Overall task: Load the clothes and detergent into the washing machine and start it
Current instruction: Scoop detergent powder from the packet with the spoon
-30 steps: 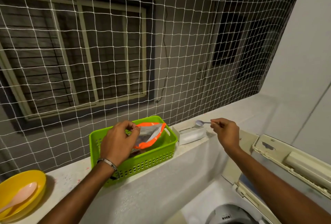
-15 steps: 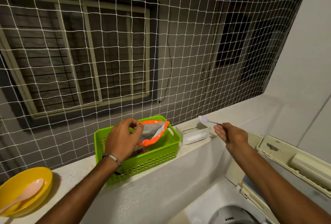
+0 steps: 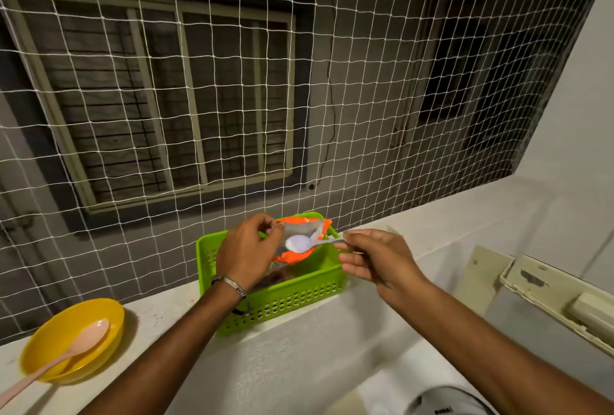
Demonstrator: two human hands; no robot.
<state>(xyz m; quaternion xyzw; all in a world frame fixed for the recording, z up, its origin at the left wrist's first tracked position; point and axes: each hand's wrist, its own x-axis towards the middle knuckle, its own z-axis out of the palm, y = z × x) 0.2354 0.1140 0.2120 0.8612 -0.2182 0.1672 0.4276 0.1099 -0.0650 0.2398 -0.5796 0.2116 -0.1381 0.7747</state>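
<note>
The green basket [image 3: 282, 301] stands on the counter [image 3: 448, 225] and serves as the reference. Inside it, the orange detergent pouch [image 3: 300, 257] is held open at its upper rim by the left hand [image 3: 247, 253], fingers pinched closed on the edge. The right hand [image 3: 378, 260], just right of the basket, grips the handle of a pale spoon [image 3: 300, 243]; its bowl lies over the pouch mouth. Left of the basket sits a yellow bowl [image 3: 71, 341] containing a pink spoon [image 3: 66, 355]. The washing machine [image 3: 445, 403] lies below right.
</note>
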